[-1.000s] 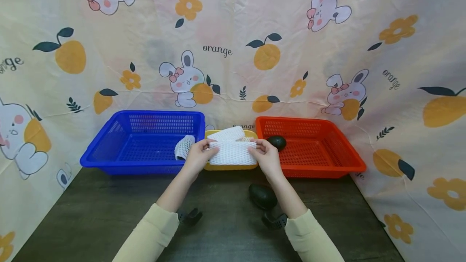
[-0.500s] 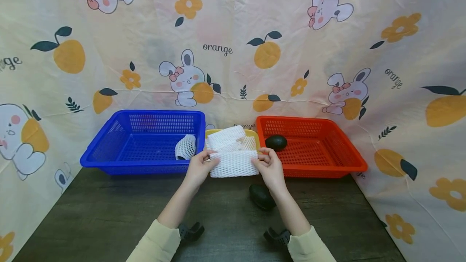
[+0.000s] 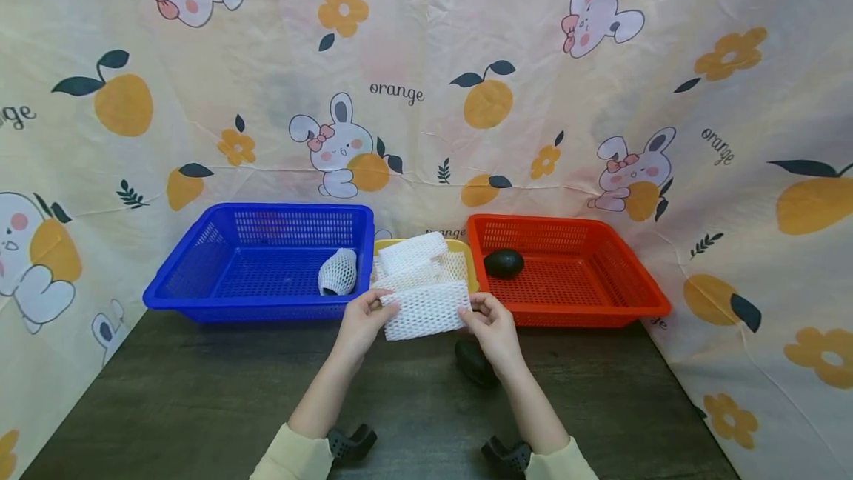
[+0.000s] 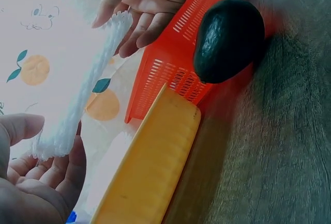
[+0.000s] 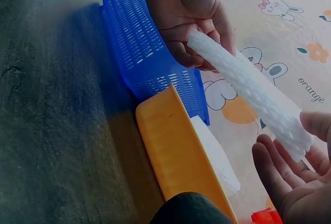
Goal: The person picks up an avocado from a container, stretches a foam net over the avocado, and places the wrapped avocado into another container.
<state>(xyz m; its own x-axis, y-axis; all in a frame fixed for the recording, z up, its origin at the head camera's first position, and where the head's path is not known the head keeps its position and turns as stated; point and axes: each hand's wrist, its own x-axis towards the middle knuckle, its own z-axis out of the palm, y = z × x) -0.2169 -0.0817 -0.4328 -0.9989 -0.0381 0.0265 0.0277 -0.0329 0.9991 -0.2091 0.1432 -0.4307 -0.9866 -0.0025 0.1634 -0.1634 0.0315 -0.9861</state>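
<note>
Fingers (image 3: 390, 309) of left hand (image 3: 360, 323) and right hand (image 3: 496, 328) pinch white net (image 3: 428, 310), long axis crosswise.

the sleeves (image 3: 293, 456) are pale yellow, the wrist mounts (image 3: 350, 445) black.

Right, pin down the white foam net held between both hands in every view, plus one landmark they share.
Head: white foam net, below the centre.
Left wrist: white foam net, left of centre, slanting up to the right.
Right wrist: white foam net, right of centre, slanting down to the right.
Shared landmark: yellow container.
</note>
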